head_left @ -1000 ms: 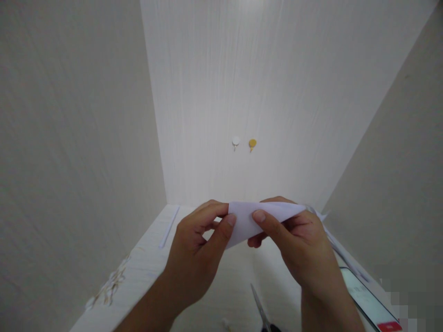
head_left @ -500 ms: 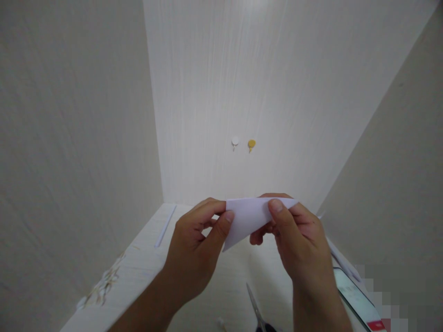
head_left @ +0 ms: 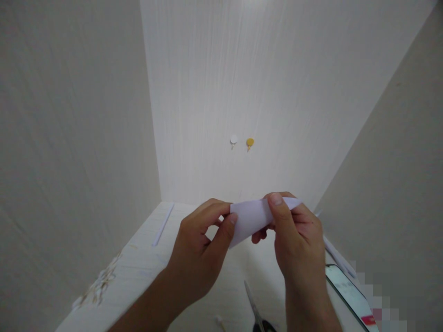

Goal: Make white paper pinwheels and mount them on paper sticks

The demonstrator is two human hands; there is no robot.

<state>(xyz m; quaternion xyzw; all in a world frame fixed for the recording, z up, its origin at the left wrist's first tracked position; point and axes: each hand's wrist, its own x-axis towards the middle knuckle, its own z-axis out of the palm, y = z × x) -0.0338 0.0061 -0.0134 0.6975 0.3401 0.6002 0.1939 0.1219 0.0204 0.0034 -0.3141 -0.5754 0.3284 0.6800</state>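
A piece of folded white paper (head_left: 251, 217) is held up above the table between both hands. My left hand (head_left: 207, 244) pinches its left edge with the thumb in front and the fingers behind. My right hand (head_left: 294, 230) grips the narrow right part, thumb pressed on the near face and fingers curled behind. The paper tapers toward the right. Below the hands, a pair of scissors (head_left: 254, 306) lies on the table with its blades pointing away, its dark handles cut off by the bottom edge.
Cotton swabs (head_left: 100, 286) lie in a pile at the left, and one swab (head_left: 220, 323) lies near the scissors. A white strip (head_left: 163, 226) rests at the back left. On the right are a phone (head_left: 349, 295) and rolled white paper (head_left: 339, 256). Two hooks (head_left: 249, 143) hang on the back wall.
My left hand has shifted slightly right, closer to my right hand, and the paper looks a little more curved. My right thumb has moved slightly up along the paper.
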